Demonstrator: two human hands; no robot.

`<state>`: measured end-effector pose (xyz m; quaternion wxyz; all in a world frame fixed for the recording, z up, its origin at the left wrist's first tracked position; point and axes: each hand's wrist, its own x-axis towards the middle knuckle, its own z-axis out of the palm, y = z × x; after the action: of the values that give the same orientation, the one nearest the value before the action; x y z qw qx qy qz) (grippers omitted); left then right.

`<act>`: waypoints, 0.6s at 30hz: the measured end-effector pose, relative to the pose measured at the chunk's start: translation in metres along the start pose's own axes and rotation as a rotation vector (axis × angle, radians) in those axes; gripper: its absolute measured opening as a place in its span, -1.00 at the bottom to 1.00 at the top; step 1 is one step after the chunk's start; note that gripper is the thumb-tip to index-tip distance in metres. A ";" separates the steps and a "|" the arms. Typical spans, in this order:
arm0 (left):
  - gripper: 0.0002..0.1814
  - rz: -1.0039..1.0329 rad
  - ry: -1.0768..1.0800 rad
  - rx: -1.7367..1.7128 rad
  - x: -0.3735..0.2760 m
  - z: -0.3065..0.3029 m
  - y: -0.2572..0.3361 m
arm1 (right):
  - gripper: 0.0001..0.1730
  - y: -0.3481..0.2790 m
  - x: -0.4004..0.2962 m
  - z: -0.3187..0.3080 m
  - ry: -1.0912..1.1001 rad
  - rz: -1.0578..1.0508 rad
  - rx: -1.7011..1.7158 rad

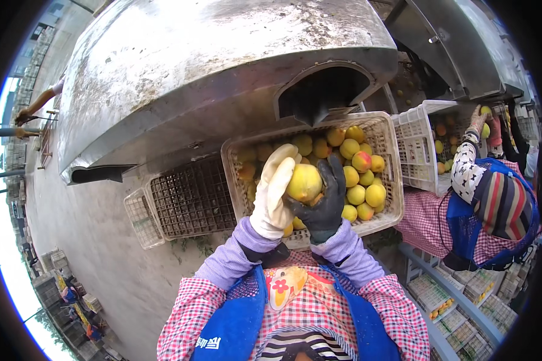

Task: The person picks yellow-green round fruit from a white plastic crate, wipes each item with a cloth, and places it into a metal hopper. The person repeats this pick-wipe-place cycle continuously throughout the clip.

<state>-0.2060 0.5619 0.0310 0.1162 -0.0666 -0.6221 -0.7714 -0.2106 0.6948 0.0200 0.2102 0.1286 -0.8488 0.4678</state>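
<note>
Between my two gloved hands is a large yellow peach (304, 182), held above a white plastic crate (390, 180). My left hand (274, 198), in a cream glove, presses along the fruit's left side with its fingers extended. From the right and below, my right hand (321, 205) in a black glove cups the same peach. Several more yellow peaches (356, 195), some blushed red, lie in the crate beneath and around my hands. The fruit directly under my palms is partly hidden.
A metal machine housing (226, 85) with a dark chute opening (323, 90) overhangs the crate's far side. To the left, a slatted crate (192, 198) rests on the concrete floor (72, 234). At right, a co-worker (488, 203) handles fruit over another white crate (418, 146). Blue metal rails (451, 289) run at lower right.
</note>
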 end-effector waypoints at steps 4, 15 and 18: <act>-0.41 -0.140 0.229 -0.308 0.015 0.004 -0.007 | -0.03 0.024 0.046 0.024 0.006 -0.065 -0.058; -0.29 -0.721 0.036 0.408 -0.033 0.008 -0.081 | -0.26 0.115 0.118 -0.033 -0.157 0.002 0.038; -0.23 -0.574 -0.343 0.677 -0.029 0.049 -0.100 | -0.48 0.189 0.050 -0.105 -0.216 0.227 -0.410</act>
<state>-0.2067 0.6319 -0.0597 -0.1905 0.0232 -0.8421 -0.5040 -0.3086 0.8832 -0.0462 0.0863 0.0364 -0.9523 0.2904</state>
